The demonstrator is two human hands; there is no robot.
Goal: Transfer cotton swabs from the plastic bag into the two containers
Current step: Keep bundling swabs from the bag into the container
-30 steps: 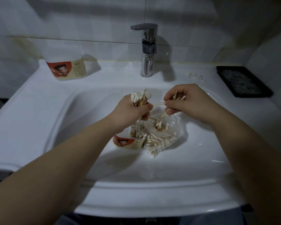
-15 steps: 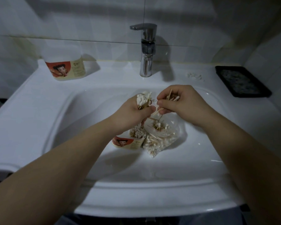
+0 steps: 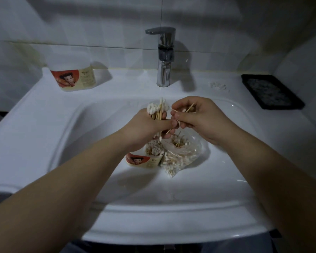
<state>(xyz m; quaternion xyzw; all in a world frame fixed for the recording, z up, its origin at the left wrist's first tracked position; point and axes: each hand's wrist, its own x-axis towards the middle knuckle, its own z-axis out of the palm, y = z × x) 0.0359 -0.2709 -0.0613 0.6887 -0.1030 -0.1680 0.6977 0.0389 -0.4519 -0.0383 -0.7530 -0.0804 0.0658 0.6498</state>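
My left hand (image 3: 146, 125) grips an upright bundle of cotton swabs (image 3: 156, 110) with wooden sticks, white tips up, above the sink basin. My right hand (image 3: 195, 115) pinches a few swabs (image 3: 189, 109) and touches the left hand's fingers. Below the hands, an open container (image 3: 144, 159) with a red cartoon label lies in the basin with swabs inside. Beside it on the right lies the clear plastic bag (image 3: 181, 157), holding several swabs. A second labelled container (image 3: 75, 79) stands on the sink ledge at the back left.
The white sink (image 3: 62, 136) fills the view, with a chrome faucet (image 3: 163, 70) at the back centre. A black tray (image 3: 270, 90) sits on the ledge at the right. Small white bits (image 3: 218, 85) lie on the ledge near the faucet.
My right hand has moved left with its few swabs until it meets the left hand. The left hand's bundle stays at about the same place.
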